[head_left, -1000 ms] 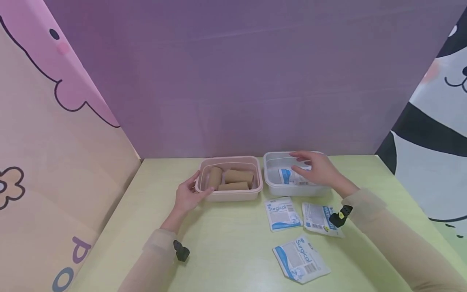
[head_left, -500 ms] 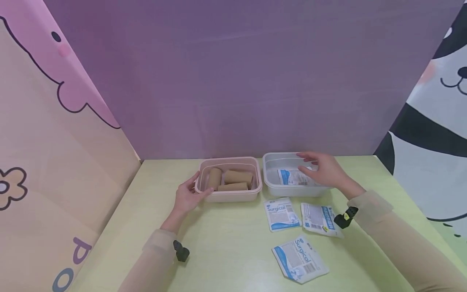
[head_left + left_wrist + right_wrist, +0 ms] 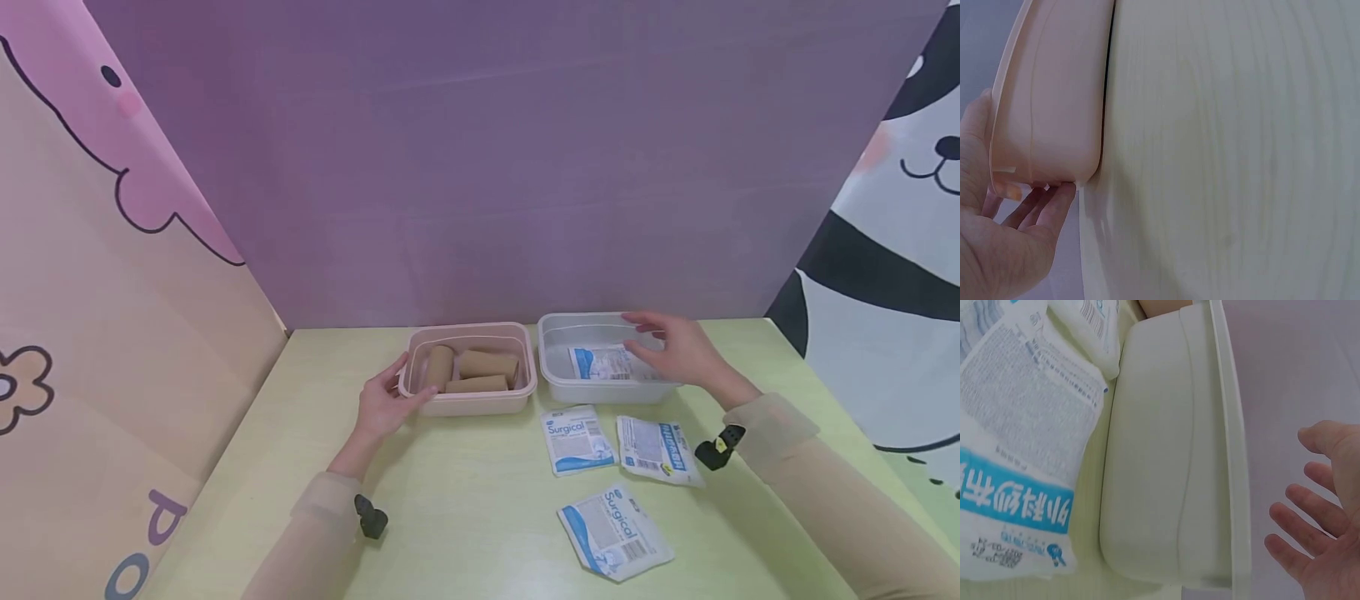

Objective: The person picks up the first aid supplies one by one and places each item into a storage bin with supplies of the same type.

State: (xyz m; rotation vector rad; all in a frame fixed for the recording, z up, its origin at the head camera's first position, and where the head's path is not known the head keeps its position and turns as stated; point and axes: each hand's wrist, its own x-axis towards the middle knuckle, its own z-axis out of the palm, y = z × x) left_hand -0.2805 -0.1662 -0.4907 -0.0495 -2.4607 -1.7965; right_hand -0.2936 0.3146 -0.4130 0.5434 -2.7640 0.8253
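Pink tub (image 3: 474, 407): smooth plastic, rounded corners, flanged rim. Sits by the bench's (image 3: 450, 508) far edge, just left of that edge's middle. Left hand (image 3: 382, 407) grips its left end, thumb over the near left corner of the rim, fingers against the end wall. Inside, three rolls (image 3: 438, 367): brown, matte, cylindrical; one lies front to back by the left end, two roughly crosswise.

White tub (image 3: 600, 392): similar plastic and shape, just right of the pink one; can't tell if they touch. Inner packet (image 3: 600, 363) lies in it, white and blue, partly hidden by the near wall. Right hand (image 3: 678, 350) hangs above the right end, fingers spread, thumb well apart, holding nothing; the inner packet is left of and below the fingertips.

Toward the near edge, right half: "Surgical" packet (image 3: 578, 440) and blue-banded packet (image 3: 660, 451) side by side, slightly puffy, crinkled; third packet (image 3: 615, 532) nearer, tilted, one corner folded. Purple wall (image 3: 510, 167) behind, faintly creased.
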